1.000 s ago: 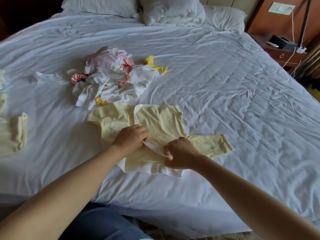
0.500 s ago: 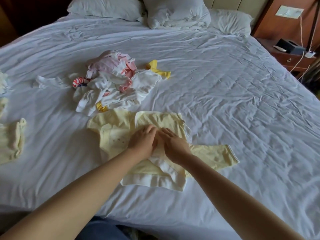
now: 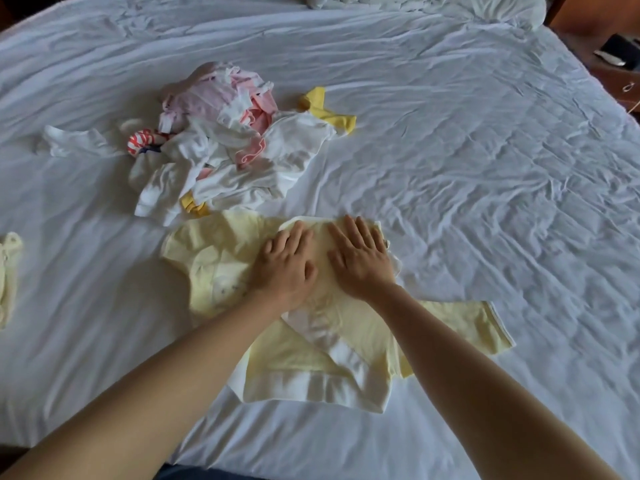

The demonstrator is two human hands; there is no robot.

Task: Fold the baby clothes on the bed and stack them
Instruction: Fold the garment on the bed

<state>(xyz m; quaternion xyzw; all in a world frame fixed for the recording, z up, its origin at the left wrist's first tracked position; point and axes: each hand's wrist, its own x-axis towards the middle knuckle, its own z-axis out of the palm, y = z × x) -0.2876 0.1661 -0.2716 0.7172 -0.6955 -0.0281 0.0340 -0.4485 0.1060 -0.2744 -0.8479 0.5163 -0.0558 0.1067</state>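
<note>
A pale yellow baby garment (image 3: 311, 344) with white trim lies spread on the white bed (image 3: 485, 188) in front of me. Its right sleeve sticks out to the right; its left side is folded inward. My left hand (image 3: 285, 263) and my right hand (image 3: 360, 258) lie flat side by side on the garment's upper part, fingers straight, pressing it down. Behind it sits a loose pile of unfolded baby clothes (image 3: 228, 157) in white, pink and yellow.
A small white garment (image 3: 74, 142) lies apart at the left of the pile. Pale yellow folded clothes (image 3: 8, 275) sit at the left edge. Pillows (image 3: 450, 5) lie at the head of the bed. A wooden nightstand (image 3: 616, 64) stands at the far right.
My hands let go of the white trim they pinched, then slid up the garment away from me and now lie flat on its upper part. The view tilted down.
</note>
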